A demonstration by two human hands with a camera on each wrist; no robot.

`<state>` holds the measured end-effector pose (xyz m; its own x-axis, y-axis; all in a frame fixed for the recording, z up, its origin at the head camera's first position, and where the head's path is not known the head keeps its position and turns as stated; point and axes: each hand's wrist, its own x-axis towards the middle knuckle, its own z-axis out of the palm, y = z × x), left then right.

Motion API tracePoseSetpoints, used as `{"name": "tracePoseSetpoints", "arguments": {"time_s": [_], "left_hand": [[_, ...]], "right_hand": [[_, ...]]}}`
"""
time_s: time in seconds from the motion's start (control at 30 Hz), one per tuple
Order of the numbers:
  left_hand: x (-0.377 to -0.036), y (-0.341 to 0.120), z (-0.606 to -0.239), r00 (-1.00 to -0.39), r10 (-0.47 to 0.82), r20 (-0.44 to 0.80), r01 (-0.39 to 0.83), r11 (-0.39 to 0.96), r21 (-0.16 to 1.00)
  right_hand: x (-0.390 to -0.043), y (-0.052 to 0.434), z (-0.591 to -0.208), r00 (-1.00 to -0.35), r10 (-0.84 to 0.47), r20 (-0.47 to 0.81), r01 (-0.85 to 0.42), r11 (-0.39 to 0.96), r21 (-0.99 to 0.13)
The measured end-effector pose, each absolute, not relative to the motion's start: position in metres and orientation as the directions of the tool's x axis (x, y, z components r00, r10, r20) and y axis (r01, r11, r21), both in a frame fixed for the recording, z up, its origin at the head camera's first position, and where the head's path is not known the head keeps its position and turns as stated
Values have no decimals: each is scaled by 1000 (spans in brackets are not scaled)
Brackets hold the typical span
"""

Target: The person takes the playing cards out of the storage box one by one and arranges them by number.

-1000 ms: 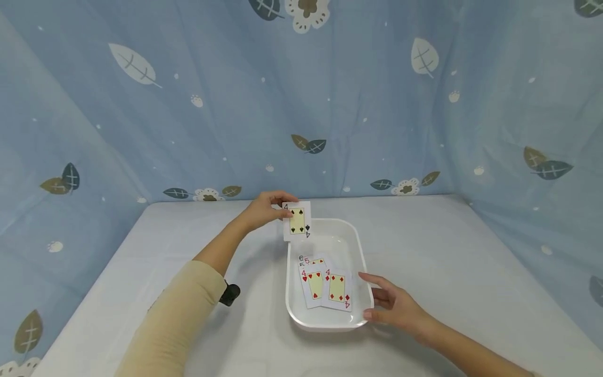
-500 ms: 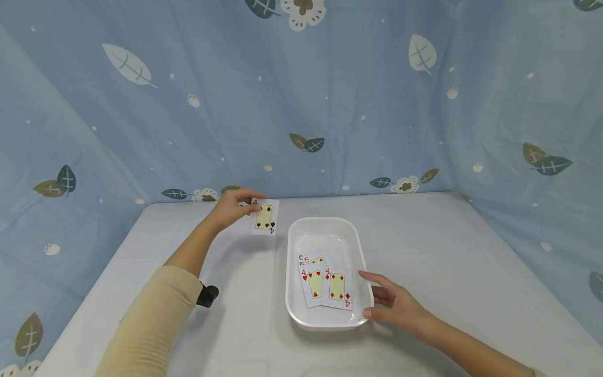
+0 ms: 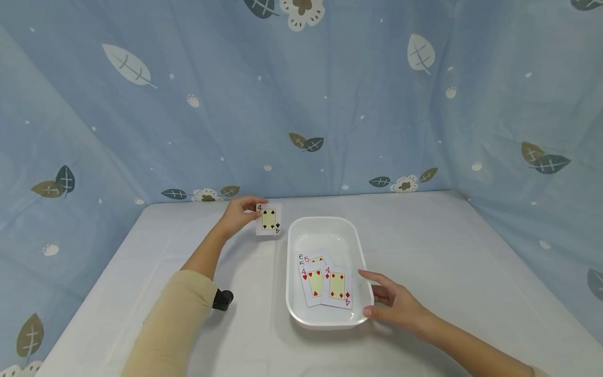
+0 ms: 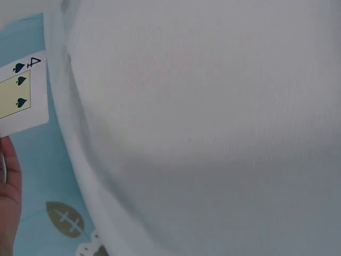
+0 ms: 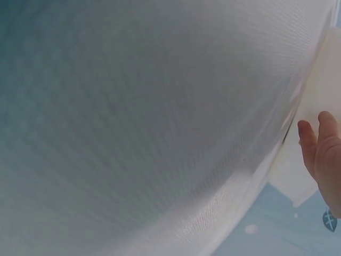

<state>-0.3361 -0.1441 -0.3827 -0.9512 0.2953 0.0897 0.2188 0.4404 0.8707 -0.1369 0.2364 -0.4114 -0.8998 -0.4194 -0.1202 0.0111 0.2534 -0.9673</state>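
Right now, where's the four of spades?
In the head view, the four of spades is pinched in the left hand, left of the white tray's far end.

Tray [image 3: 325,243] open above, rim [image 3: 325,324] (raised) around

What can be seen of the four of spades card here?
The card is white and paper-like, with black spades on a framed yellow panel and a 4 in opposite corners. Pinched at its left edge by the left hand, it hangs face toward the viewer, left of the white tray and apart from it.
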Motion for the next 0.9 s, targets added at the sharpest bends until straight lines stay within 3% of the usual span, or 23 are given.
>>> {"name": "tracePoseSetpoints", "arguments": {"time_s": [0.23,0.43,0.57,0.9], "left_hand": [[-343,-140,-398,-959,278,54,186,475,860],[-341,-138,-405,-993,115,-2,60,529,846],[-345,-129,-406,-998,58,6,37,555,831],[-358,-116,-423,-998,51,-20,13,570,822]], "right_hand": [[-136,236,-414,-898,-424,-113,12,235,-972],[-138,231,-417,-887,-445,-121,25,215,-976],[-138,231,-417,-897,-425,-121,22,231,-973],[-138,235,-414,-909,-395,-132,29,255,-966]]}}
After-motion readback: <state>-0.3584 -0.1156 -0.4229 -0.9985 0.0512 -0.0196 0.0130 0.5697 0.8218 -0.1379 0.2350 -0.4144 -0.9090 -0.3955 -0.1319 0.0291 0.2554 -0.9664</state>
